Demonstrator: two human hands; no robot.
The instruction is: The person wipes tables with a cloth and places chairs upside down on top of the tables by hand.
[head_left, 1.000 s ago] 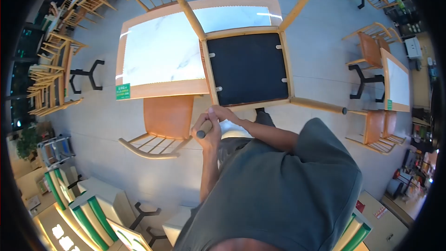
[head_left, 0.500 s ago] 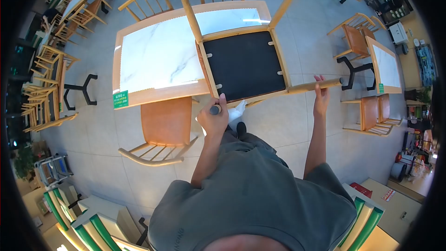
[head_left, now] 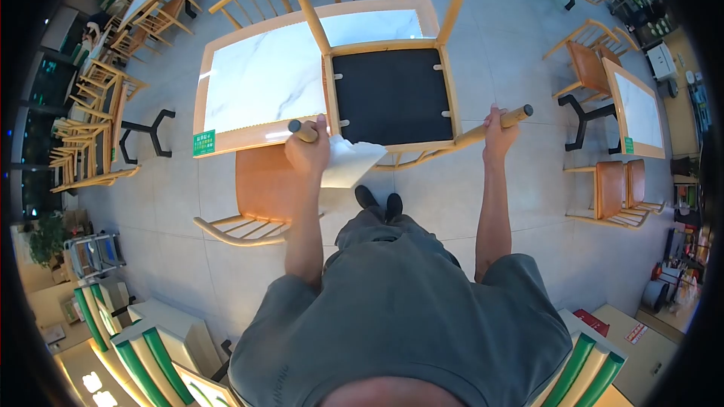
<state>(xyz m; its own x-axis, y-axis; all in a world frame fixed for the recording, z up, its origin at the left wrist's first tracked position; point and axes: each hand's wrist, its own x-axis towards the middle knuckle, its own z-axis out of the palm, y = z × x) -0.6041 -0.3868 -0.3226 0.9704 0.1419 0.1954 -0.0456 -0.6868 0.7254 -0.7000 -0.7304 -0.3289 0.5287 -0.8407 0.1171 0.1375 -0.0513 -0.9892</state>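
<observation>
An upside-down wooden chair [head_left: 392,98] with a black underside is in front of me, legs pointing up and outward. Its left part overlaps the marble-patterned table [head_left: 264,87]; I cannot tell whether it rests there. My left hand [head_left: 308,152] is closed around the near left leg. A white cloth or paper sheet [head_left: 351,163] hangs beside that hand, seemingly held in it too. Around the near right leg, my right hand [head_left: 499,136] is wrapped below the tip. The chair's backrest is mostly hidden beneath its seat.
A brown-seated chair [head_left: 260,185] stands at the table's near side, and more chairs [head_left: 253,1] at its far side. On the right are another table [head_left: 637,109] and chairs [head_left: 609,187]. Stacked chairs [head_left: 94,132] line the left. Green-and-cream striped seating [head_left: 154,358] lies behind me.
My right hand has gone from open fingers against the chair leg to a grip around it. My left hand has moved left and upward with its leg, and more of the white sheet shows.
</observation>
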